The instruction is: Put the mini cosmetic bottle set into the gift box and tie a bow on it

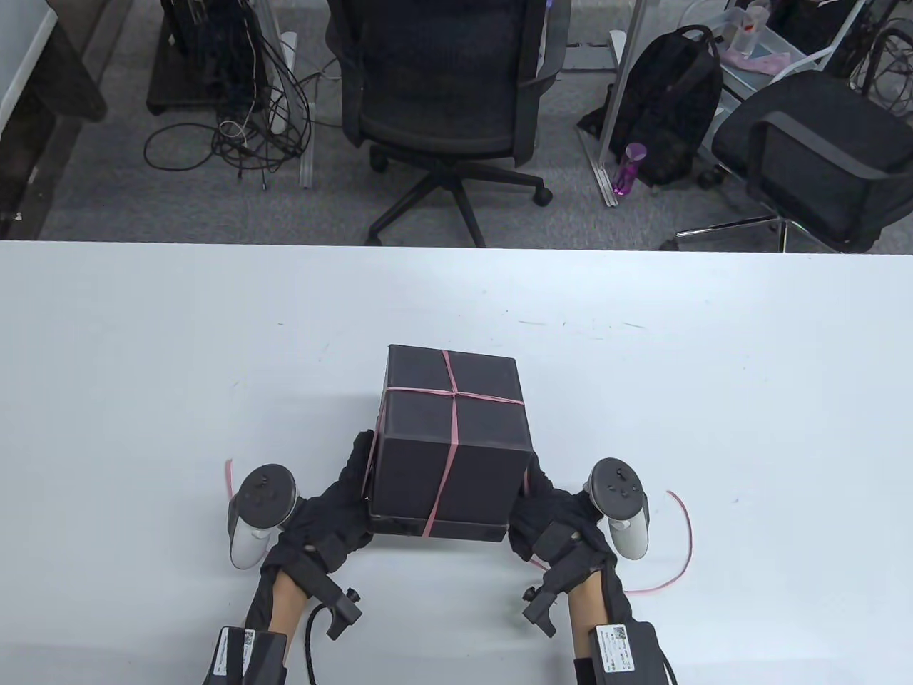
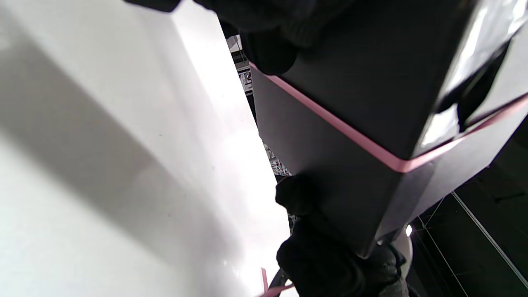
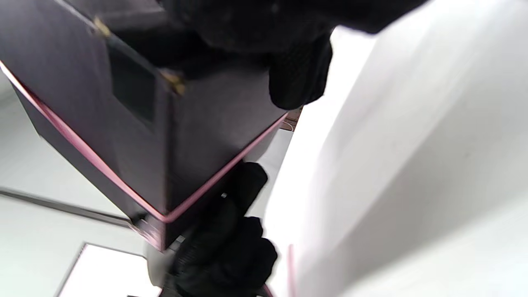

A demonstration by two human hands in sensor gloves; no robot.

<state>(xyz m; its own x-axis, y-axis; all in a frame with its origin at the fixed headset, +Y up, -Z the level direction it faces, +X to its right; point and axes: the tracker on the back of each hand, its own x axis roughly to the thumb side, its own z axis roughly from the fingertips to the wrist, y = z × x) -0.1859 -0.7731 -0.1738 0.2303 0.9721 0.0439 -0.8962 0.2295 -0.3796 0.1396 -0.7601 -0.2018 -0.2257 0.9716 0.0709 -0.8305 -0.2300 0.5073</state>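
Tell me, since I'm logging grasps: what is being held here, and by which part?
The black gift box, wrapped in pink ribbon, is held by both hands: the left hand grips its lower left side, the right hand its lower right side.

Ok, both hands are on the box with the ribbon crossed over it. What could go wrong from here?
1. The pink ribbon is only crossed on the black gift box, with no knot visible; it could slacken or slide off an edge.
2. The left hand and right hand hold opposite lower sides; an uneven grip might tip the box.
3. The ribbon's loose ends trail on the table and could snag under the box.
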